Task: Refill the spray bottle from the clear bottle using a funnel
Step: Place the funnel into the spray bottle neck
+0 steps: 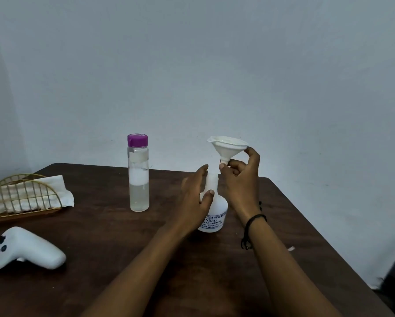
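Note:
A white spray bottle (216,213) with blue print stands on the dark wooden table (114,243), its spray head off. My left hand (195,197) wraps loosely around its neck, thumb in front and fingers behind. My right hand (241,179) pinches a white funnel (228,146) by its spout and rim, holding it upright just above and right of the bottle's mouth. The clear bottle (138,177), with a purple cap and partly filled with clear liquid, stands capped to the left.
A white spray head (24,249) with trigger lies at the front left. A gold wire holder (20,197) with paper napkins sits at the left edge. The table's right edge runs diagonally near my right forearm; a pale wall is behind.

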Tool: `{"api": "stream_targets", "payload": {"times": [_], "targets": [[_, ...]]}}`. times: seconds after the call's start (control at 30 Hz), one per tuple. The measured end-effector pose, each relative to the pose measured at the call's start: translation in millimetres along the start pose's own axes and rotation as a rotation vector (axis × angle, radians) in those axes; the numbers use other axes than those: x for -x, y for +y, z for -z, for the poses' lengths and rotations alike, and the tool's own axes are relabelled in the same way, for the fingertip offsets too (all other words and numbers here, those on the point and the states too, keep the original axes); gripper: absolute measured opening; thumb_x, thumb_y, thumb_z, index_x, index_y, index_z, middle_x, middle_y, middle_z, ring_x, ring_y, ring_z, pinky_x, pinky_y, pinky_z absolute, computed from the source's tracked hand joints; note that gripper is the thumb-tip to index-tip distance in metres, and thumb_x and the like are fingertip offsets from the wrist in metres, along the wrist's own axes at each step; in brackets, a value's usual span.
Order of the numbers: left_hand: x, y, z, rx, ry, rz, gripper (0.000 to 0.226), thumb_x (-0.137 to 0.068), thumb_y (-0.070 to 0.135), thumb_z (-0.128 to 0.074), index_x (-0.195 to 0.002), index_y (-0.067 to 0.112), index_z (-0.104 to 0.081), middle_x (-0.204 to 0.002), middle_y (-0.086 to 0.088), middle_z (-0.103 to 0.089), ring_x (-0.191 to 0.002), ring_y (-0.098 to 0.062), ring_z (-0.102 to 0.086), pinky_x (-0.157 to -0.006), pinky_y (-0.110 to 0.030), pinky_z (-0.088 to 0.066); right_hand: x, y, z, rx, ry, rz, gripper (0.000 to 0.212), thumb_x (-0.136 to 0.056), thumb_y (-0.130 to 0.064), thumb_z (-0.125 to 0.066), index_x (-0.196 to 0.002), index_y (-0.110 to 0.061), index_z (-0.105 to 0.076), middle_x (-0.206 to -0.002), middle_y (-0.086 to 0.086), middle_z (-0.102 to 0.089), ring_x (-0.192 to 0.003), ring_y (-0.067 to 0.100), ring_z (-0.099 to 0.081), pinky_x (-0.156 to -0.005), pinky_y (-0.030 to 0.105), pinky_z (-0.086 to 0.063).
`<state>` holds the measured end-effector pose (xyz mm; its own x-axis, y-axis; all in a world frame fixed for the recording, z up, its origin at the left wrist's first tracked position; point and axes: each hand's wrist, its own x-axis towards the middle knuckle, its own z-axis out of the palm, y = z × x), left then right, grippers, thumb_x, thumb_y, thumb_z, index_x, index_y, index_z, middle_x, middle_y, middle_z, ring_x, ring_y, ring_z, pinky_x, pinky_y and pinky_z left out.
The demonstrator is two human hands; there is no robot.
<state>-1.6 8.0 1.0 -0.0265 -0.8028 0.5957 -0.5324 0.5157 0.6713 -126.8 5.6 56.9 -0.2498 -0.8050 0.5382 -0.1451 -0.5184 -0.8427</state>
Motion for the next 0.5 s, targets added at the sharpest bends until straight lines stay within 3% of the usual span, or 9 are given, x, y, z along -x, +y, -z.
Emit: {"api": "stream_targets", "payload": {"times": [0.07, 0.17, 0.33, 0.5], "targets": [[1.0, 0.4, -0.6, -0.007, -0.019, 0.020, 0.064, -0.100, 0.026, -0.055, -0.155, 0.032, -0.023, -0.156, 0.002, -0.038, -0.142, -0.014, -0.032, -0.109, -0.030, -0.034, 0.3, 5.1, -0.5, 0.029, -0.031, 0.019, 0.074, -0.091, -0.012, -0.066, -0.147, -0.032, -0.021, -0.100, -0.002, -0.069, -0.078, 0.003, -0.068, -0.063, 0.010, -0.049], [1.5, -0.4, -1.9, -0.006, -0.032, 0.039, 0.066, -0.099, 0.025, -0.056, -0.156, 0.028, -0.022, -0.154, 0.001, -0.041, -0.140, -0.014, -0.037, -0.104, -0.027, -0.033, -1.0, 12.1, -0.4, 0.069, -0.057, 0.063, 0.084, -0.091, -0.012, -0.066, -0.150, -0.040, -0.014, -0.102, 0.003, -0.068, -0.079, 0.001, -0.067, -0.068, 0.012, -0.051], [2.1, -4.9, -4.2, -0.027, -0.055, 0.061, 0.067, -0.098, 0.028, -0.057, -0.156, 0.022, -0.023, -0.153, 0.000, -0.045, -0.137, -0.017, -0.043, -0.111, -0.042, -0.042, -5.2, 14.1, -0.7, 0.074, -0.074, 0.093, 0.073, -0.089, -0.010, -0.069, -0.142, -0.037, -0.027, -0.103, 0.008, -0.069, -0.082, 0.007, -0.068, -0.065, 0.011, -0.050], [1.4, -10.8, -4.9, -0.074, -0.049, 0.094, 0.060, -0.098, 0.034, -0.058, -0.151, 0.022, -0.035, -0.149, -0.001, -0.050, -0.133, -0.020, -0.050, -0.108, -0.043, -0.045, -5.8, 13.2, -3.0, 0.089, -0.080, 0.117, 0.072, -0.088, -0.010, -0.070, -0.143, -0.032, -0.030, -0.101, 0.005, -0.070, -0.083, 0.004, -0.067, -0.064, 0.006, -0.047]]}}
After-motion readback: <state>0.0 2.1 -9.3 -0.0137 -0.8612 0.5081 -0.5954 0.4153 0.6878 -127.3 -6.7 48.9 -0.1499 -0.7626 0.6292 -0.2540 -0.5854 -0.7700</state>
